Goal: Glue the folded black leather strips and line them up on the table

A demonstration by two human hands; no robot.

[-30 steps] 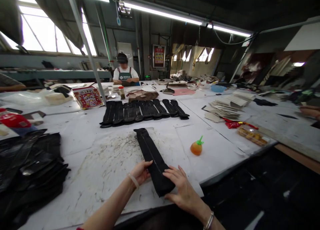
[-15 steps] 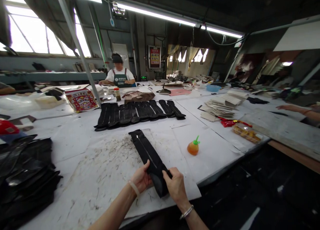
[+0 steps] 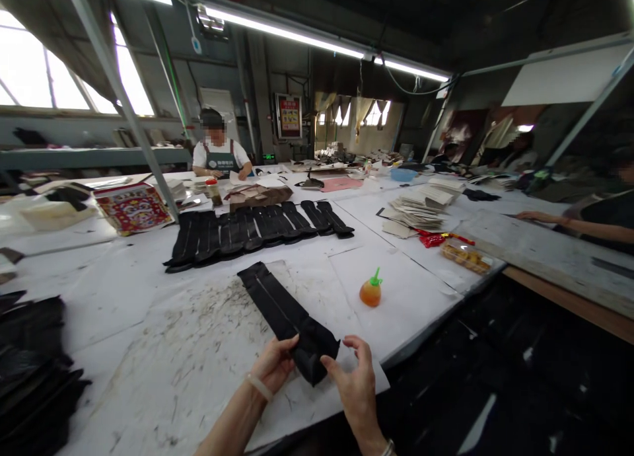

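A long black fabric piece [image 3: 277, 304] with a zipper down its middle lies slantwise across the white work surface, its near end slightly raised. My left hand [image 3: 275, 365] pinches its left edge, thumb on top and fingers underneath. At the near end's right corner is my right hand [image 3: 355, 380], thumb and fingers spread apart; the thumb tip is at the fabric edge, and I cannot tell if it touches. Farther back, several similar black zippered pieces [image 3: 257, 228] lie overlapped in a row. A small orange squeeze bottle [image 3: 370, 293] with a green nozzle stands to the right.
Black material [image 3: 34, 377] is piled at left. A metal pole [image 3: 119, 92] rises beside a red patterned box [image 3: 131, 208]. Stacked pale sheets [image 3: 416, 211] and a clear food box [image 3: 465, 256] lie right. A co-worker [image 3: 220, 153] sits opposite; another person's arm [image 3: 569, 223] reaches in at right.
My right hand has loosened its pinch on the near end and spread its fingers. My left hand still holds the edge. The view has shifted rightward.
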